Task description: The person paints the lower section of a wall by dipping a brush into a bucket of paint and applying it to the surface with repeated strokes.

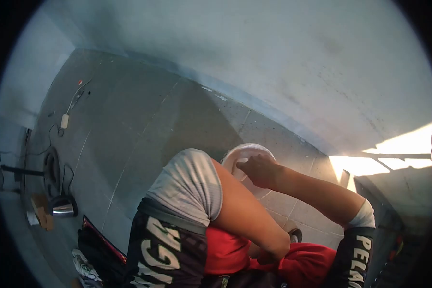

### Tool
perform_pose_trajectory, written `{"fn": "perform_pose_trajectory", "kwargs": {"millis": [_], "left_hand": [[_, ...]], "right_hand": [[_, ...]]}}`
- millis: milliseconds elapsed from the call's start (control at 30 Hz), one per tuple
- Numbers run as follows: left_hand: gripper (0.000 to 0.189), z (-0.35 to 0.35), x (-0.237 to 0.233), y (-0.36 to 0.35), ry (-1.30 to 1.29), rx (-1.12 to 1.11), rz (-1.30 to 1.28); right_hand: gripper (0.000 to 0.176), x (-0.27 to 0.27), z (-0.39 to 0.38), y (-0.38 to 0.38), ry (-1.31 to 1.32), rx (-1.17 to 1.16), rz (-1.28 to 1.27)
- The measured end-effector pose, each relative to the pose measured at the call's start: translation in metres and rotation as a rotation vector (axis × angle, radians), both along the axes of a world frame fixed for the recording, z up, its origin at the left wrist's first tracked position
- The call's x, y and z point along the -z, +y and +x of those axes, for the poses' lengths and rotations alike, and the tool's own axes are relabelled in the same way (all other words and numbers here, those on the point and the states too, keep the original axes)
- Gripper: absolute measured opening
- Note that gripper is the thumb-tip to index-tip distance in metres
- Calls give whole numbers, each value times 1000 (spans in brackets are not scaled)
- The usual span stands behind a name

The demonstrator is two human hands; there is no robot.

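My right hand (pixel 258 170) reaches over a round, pale container (pixel 250 146) on the floor. Its fingers are closed, and a whitish shape shows by the fingertips, too unclear to name. Below it, my left arm bends across my body. My left hand (pixel 276 249) rests low against the red clothing (pixel 307 259) on my lap, with its fingers hidden. Both sleeves are dark with pale lettering and light cuffs.
A pale wall (pixel 283 62) borders the grey tiled floor (pixel 144 120). At the left lie a white power strip (pixel 65 121), cables, a round dark base (pixel 52 170), a shiny kettle (pixel 63 207) and a cardboard box (pixel 43 212). A dark bag (pixel 98 245) lies at the lower left.
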State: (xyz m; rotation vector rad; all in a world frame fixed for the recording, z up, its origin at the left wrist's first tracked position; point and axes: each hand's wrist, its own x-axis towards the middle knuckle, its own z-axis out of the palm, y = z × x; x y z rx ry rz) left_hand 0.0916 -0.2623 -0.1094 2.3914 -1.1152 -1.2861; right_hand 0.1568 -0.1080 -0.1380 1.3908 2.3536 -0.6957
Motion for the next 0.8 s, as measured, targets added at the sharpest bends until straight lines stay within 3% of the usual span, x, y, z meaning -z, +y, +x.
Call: {"fn": "perform_pose_trajectory", "kwargs": {"millis": [300, 367, 533, 567, 600, 667, 767, 800], "left_hand": [[51, -4, 4, -2, 30, -55, 23], [56, -3, -9, 2, 79, -33, 184], [57, -1, -3, 5, 159, 52, 237], [55, -1, 4, -3, 167, 64, 303], [55, -6, 38, -29, 174, 75, 301], [53, -22, 121, -90, 223, -8, 557], [51, -5, 35, -20, 167, 127, 331], [51, -4, 30, -15, 170, 132, 328]], "right_hand": [[24, 51, 0, -10, 113, 181, 29], [18, 59, 1, -5, 149, 165, 81], [20, 68, 1, -2, 34, 95, 34], [19, 71, 1, -4, 6, 65, 25], [19, 74, 1, -6, -22, 31, 16], [18, 61, 1, -7, -27, 30, -25], [17, 65, -2, -11, -12, 47, -1], [16, 68, -4, -12, 12, 69, 61]]}}
